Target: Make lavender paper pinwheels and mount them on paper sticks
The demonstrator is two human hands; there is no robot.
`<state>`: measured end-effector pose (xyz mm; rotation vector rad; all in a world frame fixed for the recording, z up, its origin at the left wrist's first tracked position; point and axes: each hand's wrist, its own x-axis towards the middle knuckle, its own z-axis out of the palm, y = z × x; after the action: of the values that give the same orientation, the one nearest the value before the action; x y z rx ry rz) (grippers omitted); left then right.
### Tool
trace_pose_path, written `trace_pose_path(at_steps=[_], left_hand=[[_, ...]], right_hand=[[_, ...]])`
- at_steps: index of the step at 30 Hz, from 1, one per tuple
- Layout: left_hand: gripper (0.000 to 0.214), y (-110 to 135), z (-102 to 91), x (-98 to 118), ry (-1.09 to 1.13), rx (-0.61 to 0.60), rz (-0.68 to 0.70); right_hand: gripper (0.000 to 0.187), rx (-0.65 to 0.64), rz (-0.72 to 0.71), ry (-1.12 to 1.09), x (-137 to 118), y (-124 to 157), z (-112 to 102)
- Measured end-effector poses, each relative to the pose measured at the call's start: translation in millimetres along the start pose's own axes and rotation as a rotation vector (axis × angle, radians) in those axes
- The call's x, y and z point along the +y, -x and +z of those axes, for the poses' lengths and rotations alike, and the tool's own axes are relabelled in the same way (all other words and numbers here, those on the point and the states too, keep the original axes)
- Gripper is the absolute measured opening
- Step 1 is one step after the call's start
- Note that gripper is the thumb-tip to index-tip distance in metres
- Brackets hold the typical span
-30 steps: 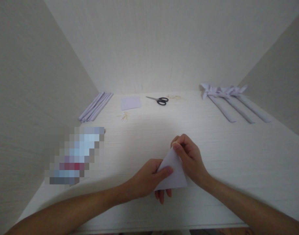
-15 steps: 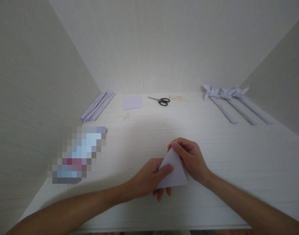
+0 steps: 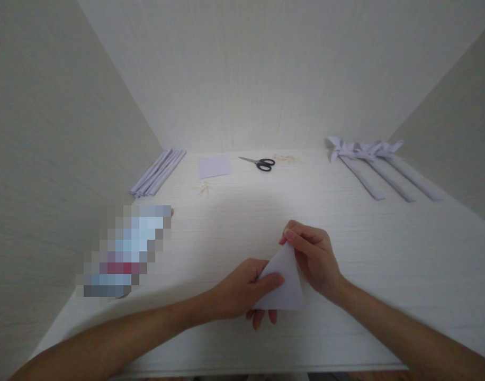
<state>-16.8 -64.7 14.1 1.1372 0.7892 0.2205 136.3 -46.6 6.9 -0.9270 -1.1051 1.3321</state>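
A folded white sheet of paper [image 3: 284, 293], triangular in outline, is held between both hands above the front of the table. My left hand [image 3: 248, 288] grips its left side, thumb on top and fingers underneath, with some fingertips showing below the lower edge. At the top point of the paper, my right hand [image 3: 312, 251] pinches the tip between thumb and fingers. The right hand's other fingers are curled and partly hidden.
Scissors [image 3: 262, 163] with black handles lie at the back beside a square paper stack [image 3: 214, 166]. Rolled paper sticks [image 3: 159, 173] are at back left, paper pinwheels [image 3: 369, 159] at back right. Small thin pieces [image 3: 205, 189] lie nearby. A blurred-out object [image 3: 131, 248] rests at left.
My right hand has shifted slightly to the right along with the paper's tip. The paper's lower edge sits a little nearer to me. Both hands keep their hold.
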Motion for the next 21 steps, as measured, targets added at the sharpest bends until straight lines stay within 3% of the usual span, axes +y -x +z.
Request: trace_pose_path(at_steps=[4,14,17,21], left_hand=[[0.032,0.5,-0.5,2.2,0.003,-0.010,-0.013],[0.031,-1.2,-1.2,-1.3,0.078,0.042,0.009],[0.031,-1.8,-1.5,-1.8,0.081,0.047,0.020],[0.033,-2.3,-1.8,-2.1,0.077,0.060,0.018]], right_hand=[[0.018,-0.006,0.032,-0.066,-3.5,1.1,2.0],[0.030,0.074,0.439,-0.474,-6.3,-12.7,-1.4],[0.029,0.046,0.430,-0.438,-7.0,-12.5,-3.5],[0.024,-0.070,0.322,-0.196,-6.2,-4.5,0.9]])
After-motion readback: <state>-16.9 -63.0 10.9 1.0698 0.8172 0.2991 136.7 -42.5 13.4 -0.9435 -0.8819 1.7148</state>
